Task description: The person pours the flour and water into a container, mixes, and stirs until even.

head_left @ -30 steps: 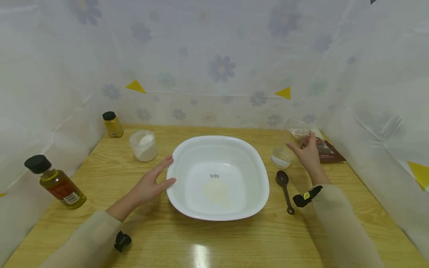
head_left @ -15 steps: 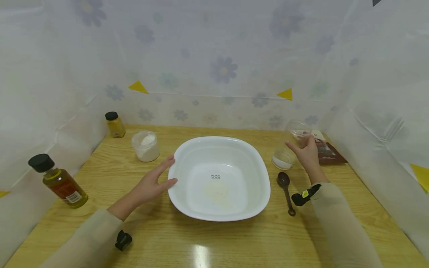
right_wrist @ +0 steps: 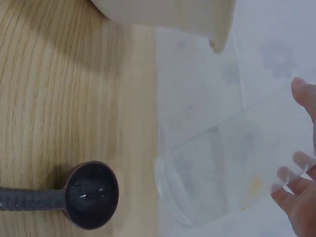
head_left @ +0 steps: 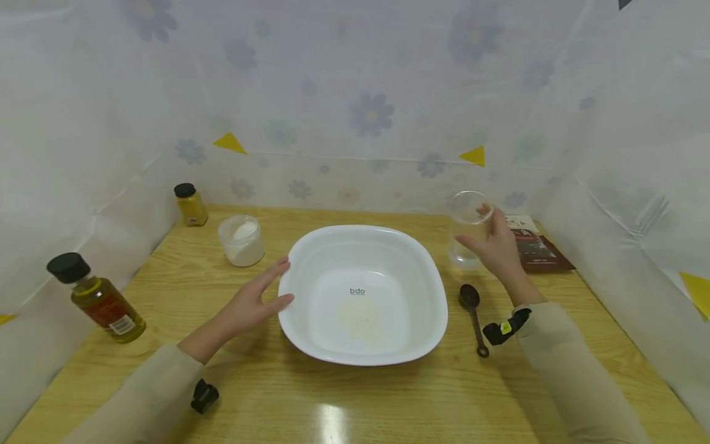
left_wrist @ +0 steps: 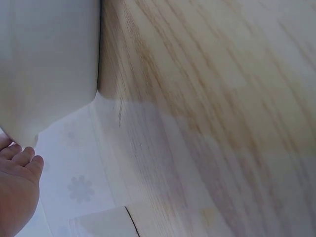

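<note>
A white basin (head_left: 421, 296) holds a patch of pale powder (head_left: 360, 320) on its floor. My left hand (head_left: 249, 308) grips its left rim, thumb over the edge; the left wrist view shows the curled fingers (left_wrist: 22, 160) under the lip. Beyond the basin's right side, my right hand (head_left: 499, 253) holds a tall clear cup (head_left: 463, 231), thumb on the near side and fingers round the far side. The cup (right_wrist: 212, 173) stands near upright; whether its base touches the table is unclear. A dark measuring spoon (head_left: 470, 299) lies in front of it.
At the left stand an oil bottle (head_left: 108, 308) with a black cap, a yellow jar (head_left: 191, 208) and a clear tub of white powder (head_left: 243, 243). Brown packets (head_left: 538, 250) lie behind my right hand. White sheeting (head_left: 333, 92) encloses the wooden table (head_left: 266, 394).
My right hand has moved a little left, and the cup has gone from leaning right to nearly upright. My left hand has stayed at the basin's rim.
</note>
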Action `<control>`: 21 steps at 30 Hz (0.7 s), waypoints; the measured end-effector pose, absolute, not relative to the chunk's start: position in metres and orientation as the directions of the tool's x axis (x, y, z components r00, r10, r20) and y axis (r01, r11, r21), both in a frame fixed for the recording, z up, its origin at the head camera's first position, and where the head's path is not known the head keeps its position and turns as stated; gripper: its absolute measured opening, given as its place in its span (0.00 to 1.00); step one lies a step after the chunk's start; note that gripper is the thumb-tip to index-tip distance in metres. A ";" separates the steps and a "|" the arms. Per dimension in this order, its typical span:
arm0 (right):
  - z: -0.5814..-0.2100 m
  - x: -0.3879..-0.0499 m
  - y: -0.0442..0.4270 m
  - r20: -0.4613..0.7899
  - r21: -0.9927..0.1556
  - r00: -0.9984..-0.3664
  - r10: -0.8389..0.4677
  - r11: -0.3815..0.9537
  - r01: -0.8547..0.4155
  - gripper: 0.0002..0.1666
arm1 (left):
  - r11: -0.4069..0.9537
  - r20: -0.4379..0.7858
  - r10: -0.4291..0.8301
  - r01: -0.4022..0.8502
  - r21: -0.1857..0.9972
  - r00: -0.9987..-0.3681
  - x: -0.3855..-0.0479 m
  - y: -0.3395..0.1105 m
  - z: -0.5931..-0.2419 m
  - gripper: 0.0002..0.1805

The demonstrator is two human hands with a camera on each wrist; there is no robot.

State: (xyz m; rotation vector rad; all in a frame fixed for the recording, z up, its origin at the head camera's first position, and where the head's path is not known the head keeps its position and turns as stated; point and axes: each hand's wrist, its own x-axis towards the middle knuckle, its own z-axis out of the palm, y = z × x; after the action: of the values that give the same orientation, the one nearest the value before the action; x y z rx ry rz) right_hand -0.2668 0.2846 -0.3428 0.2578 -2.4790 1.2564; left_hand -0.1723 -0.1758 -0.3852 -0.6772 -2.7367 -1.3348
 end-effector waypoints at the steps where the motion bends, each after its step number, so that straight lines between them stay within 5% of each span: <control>1: -0.340 -0.265 0.281 0.405 -0.720 -0.914 -0.025 0.608 -0.336 0.47 | 0.541 0.206 0.370 0.391 0.745 -0.906 -0.172 -0.176 -0.385 0.38; 11: -0.322 -0.246 0.251 0.584 -0.389 -0.751 -0.309 0.705 -0.593 0.54 | 0.539 0.206 0.371 0.390 0.746 -0.906 -0.173 -0.176 -0.386 0.38; 21: -0.316 -0.237 0.238 0.615 -0.017 -0.557 -0.558 0.697 -0.717 0.54 | 0.533 0.199 0.371 0.384 0.754 -0.907 -0.172 -0.175 -0.385 0.38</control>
State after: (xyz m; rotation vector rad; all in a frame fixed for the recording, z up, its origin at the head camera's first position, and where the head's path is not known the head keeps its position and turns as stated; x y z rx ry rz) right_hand -0.2373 0.2384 -0.3164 0.9721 -2.3190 0.3559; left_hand -0.1721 -0.1751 -0.3846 -0.6745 -2.7379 -1.3523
